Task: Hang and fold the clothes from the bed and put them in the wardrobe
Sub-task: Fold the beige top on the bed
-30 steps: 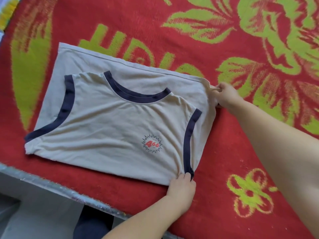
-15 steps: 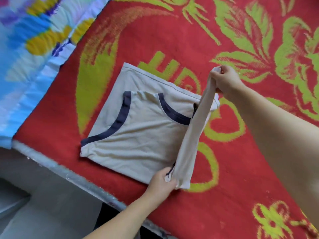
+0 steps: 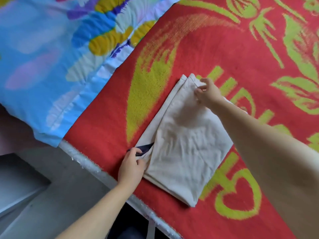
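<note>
A beige sleeveless shirt with navy trim lies folded in half on the red blanket, near the bed's front edge. Its plain back faces up, and only a sliver of navy trim shows at the left edge. My left hand pinches the shirt's near left corner, with its fingers on the navy trim. At the far corner, my right hand pinches the folded edge between thumb and fingers. The arm crosses over the shirt's right side.
A blue quilt with yellow and purple flowers lies at the left on the bed. The silvery bed edge runs diagonally below the shirt. Beyond it is the grey floor.
Both hands have carried the shirt's right half over onto its left half. The printed front and neckline are now covered. The view has shifted, bringing the blue quilt further in.
</note>
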Action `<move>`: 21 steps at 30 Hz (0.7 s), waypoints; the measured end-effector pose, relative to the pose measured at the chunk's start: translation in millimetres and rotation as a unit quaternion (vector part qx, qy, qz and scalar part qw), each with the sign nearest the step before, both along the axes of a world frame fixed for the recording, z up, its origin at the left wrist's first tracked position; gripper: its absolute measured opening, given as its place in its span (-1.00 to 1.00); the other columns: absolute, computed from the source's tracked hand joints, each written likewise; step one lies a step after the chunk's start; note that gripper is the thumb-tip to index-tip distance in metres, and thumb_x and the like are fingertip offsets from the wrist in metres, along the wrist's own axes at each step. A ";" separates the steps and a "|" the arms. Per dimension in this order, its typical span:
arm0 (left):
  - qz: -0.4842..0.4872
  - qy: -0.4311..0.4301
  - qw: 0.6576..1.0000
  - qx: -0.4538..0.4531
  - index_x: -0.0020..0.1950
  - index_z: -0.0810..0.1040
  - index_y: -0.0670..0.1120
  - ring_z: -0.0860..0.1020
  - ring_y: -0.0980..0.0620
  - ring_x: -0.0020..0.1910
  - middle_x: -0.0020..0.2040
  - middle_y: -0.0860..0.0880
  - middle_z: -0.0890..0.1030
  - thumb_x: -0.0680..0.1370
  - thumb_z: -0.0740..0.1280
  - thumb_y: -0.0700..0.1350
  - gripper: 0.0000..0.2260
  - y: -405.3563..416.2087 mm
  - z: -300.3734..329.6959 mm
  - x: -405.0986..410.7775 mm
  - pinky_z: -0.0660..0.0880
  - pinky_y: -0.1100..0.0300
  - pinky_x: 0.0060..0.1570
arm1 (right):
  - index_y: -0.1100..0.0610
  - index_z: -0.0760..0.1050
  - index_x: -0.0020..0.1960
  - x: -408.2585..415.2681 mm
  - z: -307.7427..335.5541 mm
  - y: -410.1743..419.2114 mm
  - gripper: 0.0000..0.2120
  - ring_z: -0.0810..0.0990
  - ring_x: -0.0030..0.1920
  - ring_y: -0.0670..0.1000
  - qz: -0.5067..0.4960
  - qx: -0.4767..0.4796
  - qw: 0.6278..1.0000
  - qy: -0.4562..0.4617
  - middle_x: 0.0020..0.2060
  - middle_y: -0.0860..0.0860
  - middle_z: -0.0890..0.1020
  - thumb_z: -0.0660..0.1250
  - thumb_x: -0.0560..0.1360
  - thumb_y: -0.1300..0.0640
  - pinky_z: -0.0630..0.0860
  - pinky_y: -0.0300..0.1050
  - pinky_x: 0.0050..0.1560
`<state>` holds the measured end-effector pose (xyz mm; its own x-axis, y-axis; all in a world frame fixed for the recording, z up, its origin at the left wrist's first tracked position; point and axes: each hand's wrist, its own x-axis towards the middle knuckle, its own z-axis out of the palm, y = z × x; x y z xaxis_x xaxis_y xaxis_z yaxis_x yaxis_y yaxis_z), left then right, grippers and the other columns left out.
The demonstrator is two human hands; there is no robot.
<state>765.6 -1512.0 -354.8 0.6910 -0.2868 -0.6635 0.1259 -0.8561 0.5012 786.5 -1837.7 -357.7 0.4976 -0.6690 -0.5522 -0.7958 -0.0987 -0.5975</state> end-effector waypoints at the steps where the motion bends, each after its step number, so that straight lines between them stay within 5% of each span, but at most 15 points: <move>1: 0.033 0.000 0.999 -0.008 0.19 0.43 -0.07 0.47 0.01 -0.04 0.13 -0.01 0.52 0.54 0.26 -0.19 -0.77 -2.5 1.3 -5.0 0.35 0.14 -0.13 | 0.12 0.30 0.40 -9.4 -1.2 2.3 -0.58 0.58 -0.20 0.07 0.012 -0.020 1.000 0.005 0.07 0.07 0.59 0.22 0.56 0.15 0.50 -0.06 -0.22; 4: -0.008 0.017 1.000 0.013 0.28 0.35 -0.05 0.44 -0.05 0.18 0.22 -0.01 0.46 0.51 0.35 0.07 -0.58 -12.2 6.7 -16.6 0.39 0.12 -0.03 | 0.18 0.35 0.37 -36.3 -0.4 5.6 -0.62 0.58 0.07 0.15 0.084 -0.087 0.993 0.014 0.16 0.14 0.56 0.18 0.55 0.23 0.48 0.00 0.04; 6: -0.055 0.026 0.997 0.042 0.28 0.36 -0.06 0.41 -0.07 0.23 0.15 0.02 0.45 0.50 0.37 0.05 -0.58 -18.1 8.3 -14.6 0.41 0.11 -0.02 | 0.21 0.39 0.34 -46.9 5.4 7.6 -0.64 0.55 0.13 0.13 0.130 -0.129 0.983 0.026 0.17 0.17 0.54 0.19 0.54 0.28 0.41 -0.09 0.09; 12: -0.090 0.001 0.996 -0.028 0.03 0.52 -0.06 0.55 -0.13 -0.11 -0.20 0.01 0.59 0.49 0.27 -0.15 -0.86 -28.4 18.5 0.6 0.45 0.07 -0.15 | 0.25 0.50 0.12 -26.2 17.4 30.4 -0.79 0.61 -0.33 -0.03 0.099 -0.022 0.995 0.011 -0.20 0.07 0.60 0.15 0.57 0.25 0.57 -0.14 -0.28; 14: -0.068 -0.022 0.997 -0.032 -0.05 0.55 -0.11 0.53 -0.19 -0.20 -0.26 -0.06 0.59 0.50 0.24 -0.19 -0.89 -25.6 21.3 3.8 0.40 0.06 -0.24 | 0.23 0.47 0.20 -10.5 16.0 44.6 -0.75 0.59 -0.30 0.00 0.124 -0.004 0.992 0.019 -0.15 0.06 0.61 0.18 0.59 0.14 0.60 -0.06 -0.19; 18: -0.009 -0.047 0.997 0.062 0.07 0.55 -0.26 0.51 -0.21 -0.05 0.07 -0.18 0.57 0.55 0.17 -0.20 -0.77 -9.2 4.9 19.2 0.40 0.04 -0.17 | 0.17 0.32 0.35 20.2 7.5 50.6 -0.63 0.58 0.02 0.12 0.108 -0.061 0.991 0.042 0.06 0.12 0.61 0.17 0.60 0.04 0.43 -0.11 -0.06; 21: -0.102 0.001 0.982 0.159 0.29 0.48 -0.15 0.45 -0.14 0.18 0.23 -0.11 0.50 0.57 0.15 -0.10 -0.67 -1.4 -4.7 31.3 0.41 0.00 0.08 | 0.18 0.26 0.34 32.7 -2.8 42.0 -0.60 0.56 0.05 0.16 0.039 -0.068 0.994 0.076 0.01 0.14 0.54 0.16 0.59 0.00 0.42 -0.05 0.02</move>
<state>796.9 -1513.4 -359.5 0.6399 -0.1972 -0.7428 -0.0635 -0.9768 0.2046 819.2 -1795.7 -360.5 0.4687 -0.7054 -0.5318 -0.8627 -0.2359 -0.4474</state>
